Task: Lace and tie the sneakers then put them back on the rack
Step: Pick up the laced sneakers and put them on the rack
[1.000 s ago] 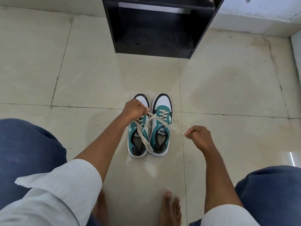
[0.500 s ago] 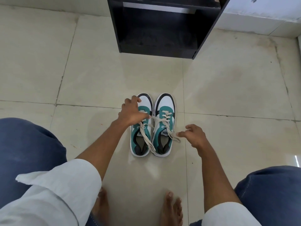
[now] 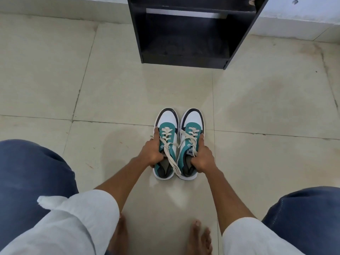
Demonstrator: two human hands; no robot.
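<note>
The two teal-and-white sneakers sit side by side on the tiled floor (image 3: 92, 89), toes pointing away from you toward the rack (image 3: 191, 34). The left sneaker (image 3: 166, 124) and the right sneaker (image 3: 192, 122) touch along their inner edges. Cream laces (image 3: 170, 157) run through the eyelets, and loose ends trail back across the collars toward the heels (no finished bow is visible from here).

Your left hand (image 3: 150, 153) wraps the outer side of the left sneaker, fingers pressed together along its edge with the thumb curled in at the collar. Your right hand (image 3: 203, 157) grips the outer side of the right sneaker the same way, fingers closed on the upper.

The black rack stands well beyond the toes, its lower shelf open. Your bare feet (image 3: 199, 234) rest on the floor near you, between blue-trousered knees.
</note>
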